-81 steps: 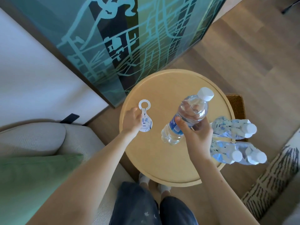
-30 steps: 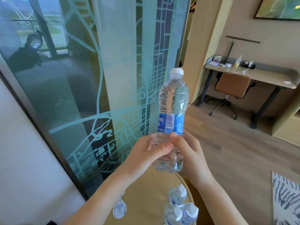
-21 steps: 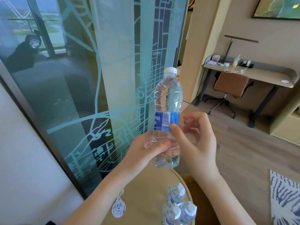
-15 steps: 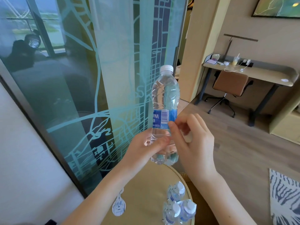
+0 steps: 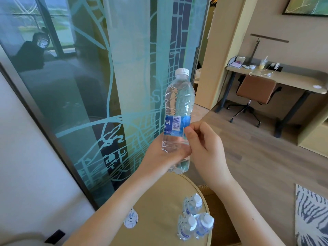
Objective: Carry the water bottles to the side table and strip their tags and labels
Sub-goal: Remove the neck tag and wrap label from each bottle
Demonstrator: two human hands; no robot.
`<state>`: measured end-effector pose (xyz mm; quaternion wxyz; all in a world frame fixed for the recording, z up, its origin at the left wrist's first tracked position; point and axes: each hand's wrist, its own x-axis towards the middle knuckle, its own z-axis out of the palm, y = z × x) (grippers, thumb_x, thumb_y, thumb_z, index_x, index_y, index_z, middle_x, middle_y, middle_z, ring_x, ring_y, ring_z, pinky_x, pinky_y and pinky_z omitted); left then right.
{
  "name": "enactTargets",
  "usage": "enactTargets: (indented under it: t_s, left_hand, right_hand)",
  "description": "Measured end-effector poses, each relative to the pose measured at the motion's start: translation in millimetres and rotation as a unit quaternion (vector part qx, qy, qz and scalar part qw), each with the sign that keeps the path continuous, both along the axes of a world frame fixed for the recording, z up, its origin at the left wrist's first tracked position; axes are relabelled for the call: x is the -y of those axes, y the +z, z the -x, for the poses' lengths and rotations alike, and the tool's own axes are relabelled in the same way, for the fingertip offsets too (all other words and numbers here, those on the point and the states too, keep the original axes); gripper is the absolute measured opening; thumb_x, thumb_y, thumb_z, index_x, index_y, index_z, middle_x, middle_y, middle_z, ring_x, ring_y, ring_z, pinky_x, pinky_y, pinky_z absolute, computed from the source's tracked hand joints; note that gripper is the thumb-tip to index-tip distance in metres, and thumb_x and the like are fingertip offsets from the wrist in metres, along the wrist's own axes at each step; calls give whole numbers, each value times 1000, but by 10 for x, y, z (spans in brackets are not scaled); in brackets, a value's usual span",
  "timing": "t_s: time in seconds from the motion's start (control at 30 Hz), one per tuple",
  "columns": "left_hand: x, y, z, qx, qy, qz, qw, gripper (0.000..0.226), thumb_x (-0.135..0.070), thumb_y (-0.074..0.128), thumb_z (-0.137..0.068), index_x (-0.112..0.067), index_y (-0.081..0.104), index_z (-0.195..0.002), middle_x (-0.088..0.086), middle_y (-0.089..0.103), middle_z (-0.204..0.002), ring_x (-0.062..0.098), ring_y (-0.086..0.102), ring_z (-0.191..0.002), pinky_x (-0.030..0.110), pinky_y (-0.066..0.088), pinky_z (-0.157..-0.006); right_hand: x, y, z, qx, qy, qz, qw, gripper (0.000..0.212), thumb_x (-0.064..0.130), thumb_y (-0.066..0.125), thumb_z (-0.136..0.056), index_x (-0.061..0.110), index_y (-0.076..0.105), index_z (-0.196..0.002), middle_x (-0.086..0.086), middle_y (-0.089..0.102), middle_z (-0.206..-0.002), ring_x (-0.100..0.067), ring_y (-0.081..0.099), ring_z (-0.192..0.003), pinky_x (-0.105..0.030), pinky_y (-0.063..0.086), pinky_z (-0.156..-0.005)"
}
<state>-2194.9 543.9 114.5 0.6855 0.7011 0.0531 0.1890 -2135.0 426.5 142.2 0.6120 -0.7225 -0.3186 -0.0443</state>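
Observation:
I hold a clear water bottle [image 5: 178,96] with a white cap upright in front of me. My left hand [image 5: 162,155] grips its lower part. A blue label [image 5: 174,125] wraps its middle. My right hand [image 5: 204,144] pinches at the label's right edge with thumb and forefinger. Below, on the round tan side table [image 5: 159,201], three more bottles [image 5: 192,219] stand with tags on their necks. A loose white tag [image 5: 131,219] lies on the table beside my left forearm.
A glass panel [image 5: 106,86] with a teal map pattern stands right behind the table. A desk [image 5: 276,77] and a brown chair [image 5: 253,89] are at the back right. A striped rug [image 5: 310,213] lies at the lower right on the wood floor.
Since the table-level view, I have raised the bottle upright and my left hand has taken its base. My right hand has let go of the body and its fingers now pinch at the label.

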Motion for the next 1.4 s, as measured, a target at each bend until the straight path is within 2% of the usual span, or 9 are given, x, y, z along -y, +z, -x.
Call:
enactTargets:
  t_s: [0.1, 0.47, 0.53, 0.67, 0.8, 0.9, 1.07, 1.27, 1.4]
  left_hand:
    - [2, 10, 21, 8, -3, 0, 1000, 22, -19, 71, -80, -27, 74, -100, -4, 78, -93, 8, 74, -89, 16, 55, -74]
    - [6, 33, 25, -3, -3, -14, 1000, 21, -22, 68, -80, -41, 73, -87, -10, 76, -83, 3, 73, -79, 10, 51, -64]
    - [-3, 15, 14, -13, -1, -9, 1000, 17, -27, 70, -78, -36, 73, -92, -8, 76, -86, 6, 73, -82, 13, 52, -66]
    - [-17, 4, 14, -39, -18, -6, 999, 38, -42, 69, -71, -22, 72, -104, 1, 76, -95, 16, 74, -92, 27, 54, -76]
    - [-22, 17, 62, -39, -29, 6, 999, 31, -45, 72, -67, -35, 74, -96, -4, 77, -96, 11, 74, -92, 18, 55, -72]
    - [-32, -26, 76, -53, -21, 22, 998, 47, -48, 74, -63, -28, 72, -105, -2, 77, -102, 13, 74, -96, 21, 56, -73]
    - [-5, -58, 105, -51, -33, 94, 994, 53, -42, 73, -70, -13, 69, -115, 15, 71, -108, 32, 71, -102, 50, 58, -88]
    - [-4, -49, 152, -46, -50, 116, 991, 51, -40, 73, -70, -10, 69, -111, 11, 72, -99, 27, 71, -91, 39, 58, -77]
    - [-25, -86, 195, -53, -52, 109, 991, 54, -41, 73, -69, -13, 69, -114, 12, 71, -105, 30, 70, -98, 46, 57, -81]
  right_hand:
    - [-2, -9, -7, -16, 11, -8, 1000, 19, 8, 54, -103, 5, 58, -84, 1, 53, -69, -3, 43, -60, -14, 37, -56]
    - [32, -25, -109, -47, 34, -32, 998, 24, 12, 52, -104, 11, 60, -81, 2, 49, -64, -9, 42, -60, -18, 36, -55]
    - [34, -30, -119, -43, 38, -31, 998, 25, 12, 52, -104, 11, 60, -81, 4, 48, -63, -9, 41, -59, -18, 35, -55]
    - [44, -76, -146, -49, 52, -40, 997, 26, 13, 50, -106, 6, 59, -83, 8, 46, -63, -7, 39, -59, -15, 34, -54]
    - [50, -159, -136, -135, 100, -123, 978, 25, 22, 49, -102, 17, 60, -80, 9, 45, -67, -6, 37, -62, -15, 35, -57]
    - [50, -206, -127, -190, 127, -168, 959, 27, 26, 50, -99, 23, 62, -75, 6, 43, -68, -8, 36, -63, -17, 34, -58]
    - [69, -199, -115, -225, 179, -253, 924, 28, 19, 44, -102, 12, 55, -78, 9, 51, -69, -5, 48, -67, -17, 45, -66]
    - [90, -166, -125, -228, 163, -265, 923, 27, 15, 45, -104, 12, 59, -81, 8, 54, -70, -7, 50, -68, -22, 46, -68]
    - [163, -178, -184, -240, 129, -269, 924, 30, 10, 40, -108, 9, 57, -84, 11, 55, -67, -5, 50, -66, -22, 43, -67]
